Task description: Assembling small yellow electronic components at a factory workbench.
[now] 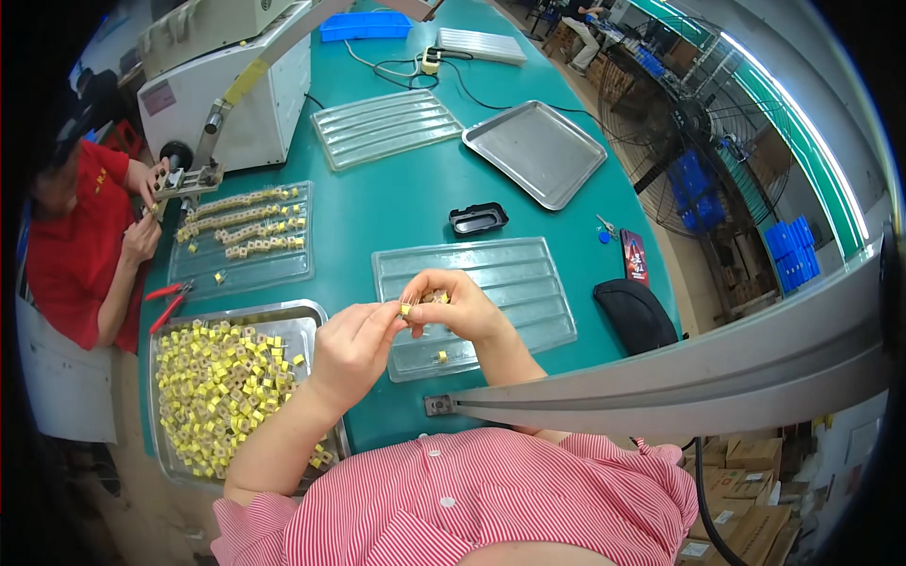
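Observation:
My left hand (349,351) pinches a small yellow-taped transformer (406,309) with thin metal pins, its fingertips meeting those of my right hand (464,307). The fingers of my right hand curl round more of these parts, which show between thumb and forefinger. Below both hands lies a ribbed clear plastic tray (524,283), with a single loose yellow transformer (441,357) on its near part. Beside my left forearm, a metal tray (307,325) is heaped with many of the same yellow and tan parts.
A black plastic box (478,219), a steel tray (538,151) and another ribbed tray (382,127) sit farther back. Red-handled pliers (170,304) lie at left, near a co-worker in red. A black pouch (634,316) and a metal arm (679,377) are at right.

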A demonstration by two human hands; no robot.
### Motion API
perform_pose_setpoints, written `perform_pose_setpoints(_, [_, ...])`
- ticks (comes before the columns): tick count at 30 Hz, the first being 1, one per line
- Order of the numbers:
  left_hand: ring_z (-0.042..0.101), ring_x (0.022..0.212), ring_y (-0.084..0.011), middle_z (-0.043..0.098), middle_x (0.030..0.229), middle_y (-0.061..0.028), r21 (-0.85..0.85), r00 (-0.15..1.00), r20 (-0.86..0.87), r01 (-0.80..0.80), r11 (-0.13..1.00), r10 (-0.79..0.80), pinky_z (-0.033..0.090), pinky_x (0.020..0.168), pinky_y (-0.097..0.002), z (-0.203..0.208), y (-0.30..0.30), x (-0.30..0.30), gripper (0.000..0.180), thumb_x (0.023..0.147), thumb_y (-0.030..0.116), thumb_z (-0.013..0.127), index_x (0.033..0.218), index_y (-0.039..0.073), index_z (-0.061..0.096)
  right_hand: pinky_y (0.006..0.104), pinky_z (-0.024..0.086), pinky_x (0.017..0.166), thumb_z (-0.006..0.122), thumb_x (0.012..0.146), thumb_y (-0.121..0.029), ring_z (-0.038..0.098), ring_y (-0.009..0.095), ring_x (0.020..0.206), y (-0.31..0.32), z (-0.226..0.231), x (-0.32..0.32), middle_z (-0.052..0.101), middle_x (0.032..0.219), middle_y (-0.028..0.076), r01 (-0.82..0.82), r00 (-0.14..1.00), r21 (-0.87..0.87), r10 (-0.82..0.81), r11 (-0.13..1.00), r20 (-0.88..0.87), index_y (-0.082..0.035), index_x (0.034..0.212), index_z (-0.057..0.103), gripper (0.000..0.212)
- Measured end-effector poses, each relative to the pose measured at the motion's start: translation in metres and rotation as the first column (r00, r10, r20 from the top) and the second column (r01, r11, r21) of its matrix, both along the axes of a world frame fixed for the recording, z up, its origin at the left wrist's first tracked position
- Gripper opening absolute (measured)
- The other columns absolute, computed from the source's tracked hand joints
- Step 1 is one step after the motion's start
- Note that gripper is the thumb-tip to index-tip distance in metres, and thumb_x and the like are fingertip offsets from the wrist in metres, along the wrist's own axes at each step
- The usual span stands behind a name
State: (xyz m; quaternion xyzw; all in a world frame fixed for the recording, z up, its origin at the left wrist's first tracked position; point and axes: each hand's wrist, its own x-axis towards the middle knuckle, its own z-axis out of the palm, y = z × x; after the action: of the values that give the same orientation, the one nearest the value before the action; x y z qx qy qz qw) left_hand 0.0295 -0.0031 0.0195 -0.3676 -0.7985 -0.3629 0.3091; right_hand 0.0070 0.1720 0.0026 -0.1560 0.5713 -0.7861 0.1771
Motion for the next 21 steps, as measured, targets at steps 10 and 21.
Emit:
perform_pose_setpoints(10, [0.056,0.058,-0.0244,0.056,0.065,-0.0096,-0.036,0.983,0.177,0.052,0.998,-0.045,0.045,0.05,-0.0314,0.01,-0.004,-0.003,0.008,0.07,0.003,0.059,0.076,0.002,0.054,0.0207,0.044,0.054,0.066,0.068,-0.006,0.055,0.009,0.061,0.002,0.003,0.001,0.058,0.07,0.004,-0.055,0.99,0.162,0.075,0.985,-0.119,0.0,0.079,0.058,0.015])
perform_pose_setpoints(21, [0.058,0.059,-0.0142,0.057,0.064,-0.0059,0.335,0.558,0.778,0.019,0.942,-0.288,0.047,0.052,-0.0247,0.006,-0.012,-0.01,0.008,0.077,0.007,0.056,0.077,0.0,0.054,0.0205,0.045,0.051,0.065,0.069,-0.009,0.054,0.009,0.063,-0.005,0.005,0.004,0.057,0.071,0.003,-0.046,0.997,0.207,0.059,0.977,-0.056,-0.001,0.081,0.059,0.016])
